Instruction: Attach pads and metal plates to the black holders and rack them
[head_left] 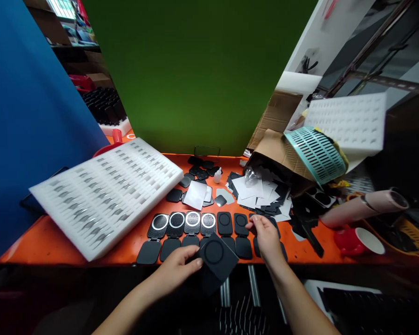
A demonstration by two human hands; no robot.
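Down near the tabletop's [56, 242] front edge, the left hand [176, 270] pinches a black square pad [217, 257], turned diamond-wise. Just right and beyond, the right hand [265, 235] curls its fingers onto the last piece in the row of black pieces [209, 230].

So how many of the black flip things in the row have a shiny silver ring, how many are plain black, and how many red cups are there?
Row pieces with a silver ring: 4
Plain black row pieces: 3, the last partly hidden by the right hand
Black piece in the left hand: 1
Red cups: 2, one by the foam tray
Total: 10
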